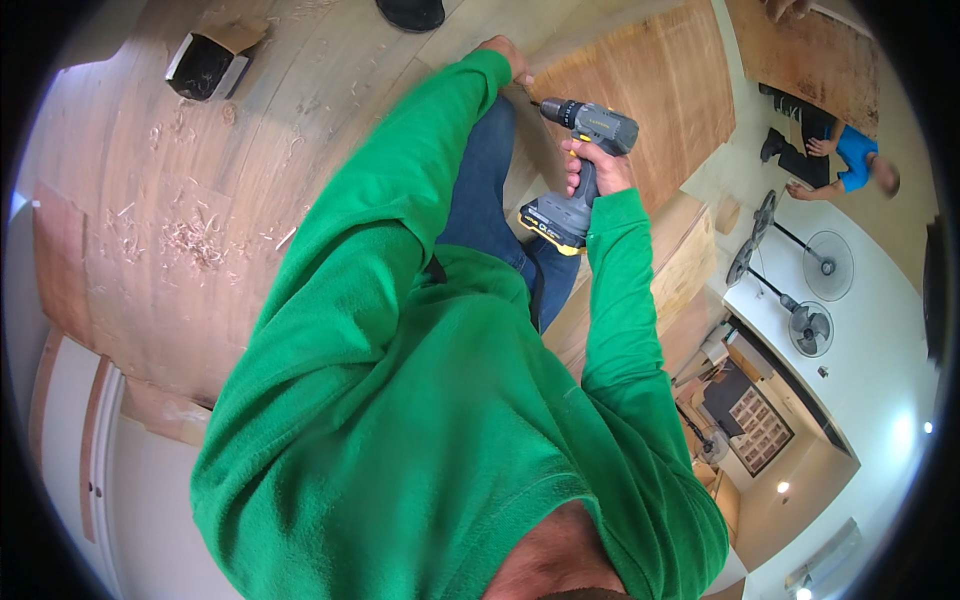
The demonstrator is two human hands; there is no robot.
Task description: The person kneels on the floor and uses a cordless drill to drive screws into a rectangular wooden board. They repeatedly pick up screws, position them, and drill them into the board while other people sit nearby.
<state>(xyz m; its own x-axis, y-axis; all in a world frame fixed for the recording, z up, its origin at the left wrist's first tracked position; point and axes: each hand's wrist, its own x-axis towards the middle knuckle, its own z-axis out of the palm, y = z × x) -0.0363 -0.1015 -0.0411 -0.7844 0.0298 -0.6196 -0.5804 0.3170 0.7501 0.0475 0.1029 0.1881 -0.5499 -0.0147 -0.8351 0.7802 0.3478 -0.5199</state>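
A gray and black cordless drill (612, 128) is up in the air near the middle of the top half, in front of the person's lap. Its nose points to the left. It has a battery (552, 222) at the bottom with bright yellow edges. The right hand (603, 168) holds the drill, and its fingers are wrapped around the handle. The thin bit (536, 103) is near the edge of a big wooden board (650, 70) (I cannot tell if its tip touches the wood). The left hand (508, 58) is just past the bit, by the same edge of the board. Its fingers look bent, but I cannot tell if they hold something.

Both arms are in the sleeves of a green sweater (350, 330). Blue jeans (485, 185) show under the left arm. Light brown floor (330, 60) spreads out on the left side. Curly wood shavings (198, 238) lie on it in a messy patch, with more bits around. An open box (207, 66), dark inside, sits near the top left. A black shoe (412, 10) peeks in at the top edge.

Far off on the right, another person (858, 160) in a blue shirt is near a brown wooden panel (820, 55). Gray fans (828, 266) show below them.
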